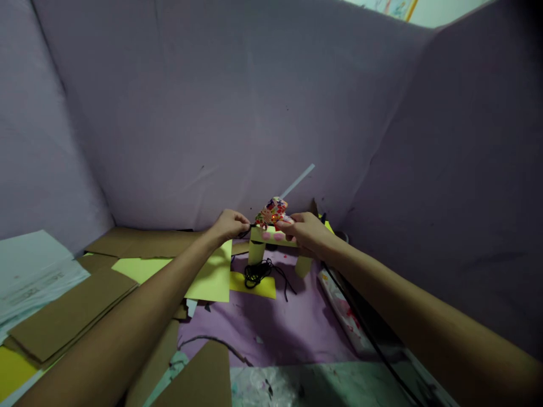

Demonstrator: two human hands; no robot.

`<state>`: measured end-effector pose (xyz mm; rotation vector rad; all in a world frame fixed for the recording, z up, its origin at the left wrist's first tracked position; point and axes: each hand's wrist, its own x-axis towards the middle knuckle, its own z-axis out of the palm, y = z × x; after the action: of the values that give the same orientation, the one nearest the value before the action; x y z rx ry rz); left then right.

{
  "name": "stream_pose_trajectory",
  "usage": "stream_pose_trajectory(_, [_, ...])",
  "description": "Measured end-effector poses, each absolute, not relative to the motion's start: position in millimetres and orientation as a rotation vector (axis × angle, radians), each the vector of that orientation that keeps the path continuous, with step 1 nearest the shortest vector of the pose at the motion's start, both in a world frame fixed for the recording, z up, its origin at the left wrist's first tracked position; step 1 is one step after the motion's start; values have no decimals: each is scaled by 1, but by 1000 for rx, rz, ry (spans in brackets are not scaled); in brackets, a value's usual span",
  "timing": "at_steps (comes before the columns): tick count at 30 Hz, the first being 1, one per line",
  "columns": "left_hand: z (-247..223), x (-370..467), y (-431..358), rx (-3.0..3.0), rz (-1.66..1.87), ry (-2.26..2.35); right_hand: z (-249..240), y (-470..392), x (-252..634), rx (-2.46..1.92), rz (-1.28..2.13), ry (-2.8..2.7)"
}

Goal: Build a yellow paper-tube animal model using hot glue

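Note:
A small colourful patterned piece (272, 213) is pinched in my right hand (306, 230), with a pale strip (299, 180) rising from behind it. To its left, my left hand (231, 224) is closed on the end of a thin black cord beside the piece. Just below both hands stands a pale yellow structure (257, 251) with pink spots on its crossbar. A bundle of black cord (258, 272) lies under it on a yellow strip (240, 282).
Cardboard sheets (72, 311) and yellow paper (214, 277) cover the left side. A paint-marked white box (343, 311) and a dark cable lie on the right. Purple cloth (263, 328) covers the surface; cloth-covered walls rise behind and beside it.

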<state>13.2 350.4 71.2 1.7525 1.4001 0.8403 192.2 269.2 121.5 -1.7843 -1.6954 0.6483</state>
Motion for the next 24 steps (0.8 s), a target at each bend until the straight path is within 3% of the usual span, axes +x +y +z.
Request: stream_pose_trajectory(24, [73,22,357,1726,929,1381,118,273,196,-1774,651,-1659])
